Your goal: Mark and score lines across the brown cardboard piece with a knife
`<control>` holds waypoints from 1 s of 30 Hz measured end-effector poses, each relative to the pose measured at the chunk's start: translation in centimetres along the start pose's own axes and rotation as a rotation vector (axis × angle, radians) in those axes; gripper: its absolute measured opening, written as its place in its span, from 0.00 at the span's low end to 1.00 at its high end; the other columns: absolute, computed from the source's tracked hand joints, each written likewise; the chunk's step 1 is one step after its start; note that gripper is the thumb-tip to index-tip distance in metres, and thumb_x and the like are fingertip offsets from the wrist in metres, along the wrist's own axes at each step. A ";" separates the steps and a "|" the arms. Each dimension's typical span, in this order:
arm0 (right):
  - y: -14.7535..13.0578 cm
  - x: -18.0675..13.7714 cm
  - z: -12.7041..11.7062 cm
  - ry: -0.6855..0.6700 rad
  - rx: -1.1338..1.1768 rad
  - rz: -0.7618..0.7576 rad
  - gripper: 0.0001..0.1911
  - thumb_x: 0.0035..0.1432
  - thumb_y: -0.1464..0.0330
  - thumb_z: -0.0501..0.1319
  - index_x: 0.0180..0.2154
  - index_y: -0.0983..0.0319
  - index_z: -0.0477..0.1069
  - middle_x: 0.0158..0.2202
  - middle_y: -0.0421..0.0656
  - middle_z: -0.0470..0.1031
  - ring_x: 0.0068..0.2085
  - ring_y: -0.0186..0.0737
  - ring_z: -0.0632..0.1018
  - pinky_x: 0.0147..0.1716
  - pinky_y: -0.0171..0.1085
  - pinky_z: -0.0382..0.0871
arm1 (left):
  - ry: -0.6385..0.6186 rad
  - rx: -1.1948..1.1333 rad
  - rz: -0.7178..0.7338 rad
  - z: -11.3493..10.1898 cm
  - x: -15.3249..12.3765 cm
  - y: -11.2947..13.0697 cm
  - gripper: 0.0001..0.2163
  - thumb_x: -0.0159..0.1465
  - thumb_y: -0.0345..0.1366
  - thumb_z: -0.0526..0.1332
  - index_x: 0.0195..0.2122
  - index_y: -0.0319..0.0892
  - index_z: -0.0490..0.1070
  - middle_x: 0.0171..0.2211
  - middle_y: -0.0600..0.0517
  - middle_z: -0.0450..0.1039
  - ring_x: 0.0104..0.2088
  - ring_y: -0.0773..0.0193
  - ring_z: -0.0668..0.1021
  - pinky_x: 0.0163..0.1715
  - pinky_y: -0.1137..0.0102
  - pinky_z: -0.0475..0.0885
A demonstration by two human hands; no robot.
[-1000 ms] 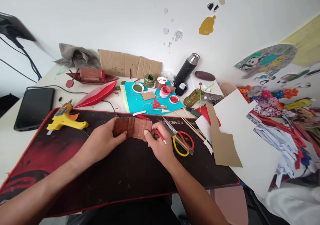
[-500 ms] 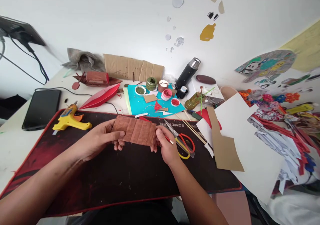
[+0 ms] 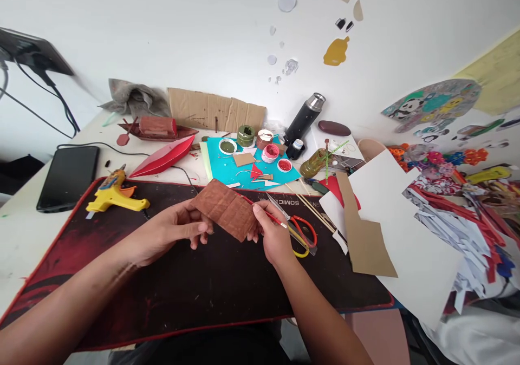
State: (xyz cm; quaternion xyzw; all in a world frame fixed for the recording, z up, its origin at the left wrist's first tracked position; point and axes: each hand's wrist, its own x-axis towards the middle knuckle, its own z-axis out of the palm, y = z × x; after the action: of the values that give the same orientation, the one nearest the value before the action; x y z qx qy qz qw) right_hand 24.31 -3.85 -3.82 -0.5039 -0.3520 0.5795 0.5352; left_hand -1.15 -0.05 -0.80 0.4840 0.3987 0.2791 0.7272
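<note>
A piece of brown-painted cardboard is held tilted over the dark mat. My right hand pinches its right end between thumb and fingers. In the same hand lies a thin red pencil, slanting behind the cardboard, its pale end towards me. At the cardboard's left corner, my left hand is loose, the thumb off the piece and the fingers partly hidden behind it. Just right of my right hand, scissors with red and yellow handles rest on the mat.
A yellow glue gun and a black phone lie left. Behind are a red paper boat, a brown model boat, open paint jars on blue paper, and a flask. Cut cardboard lies right.
The cardboard has turned clockwise, its right end lower and its top left edge raised. My left thumb has come off its face. My right hand keeps its hold.
</note>
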 end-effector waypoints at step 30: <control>0.4 -0.7 0.2 -0.136 -0.131 0.030 0.24 0.65 0.43 0.71 0.37 0.56 0.72 0.26 0.40 0.83 0.21 0.36 0.78 0.19 0.32 0.63 | 0.274 -0.010 0.059 0.4 1.7 -0.8 0.24 0.55 0.55 0.81 0.40 0.42 0.79 0.31 0.49 0.82 0.29 0.59 0.83 0.28 0.68 0.80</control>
State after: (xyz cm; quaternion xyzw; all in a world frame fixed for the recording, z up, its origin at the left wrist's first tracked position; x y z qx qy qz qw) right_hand 23.94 -4.55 -4.06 -0.5024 -0.4171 0.5960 0.4674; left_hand 0.08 0.77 -1.97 0.4491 0.4786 0.3659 0.6598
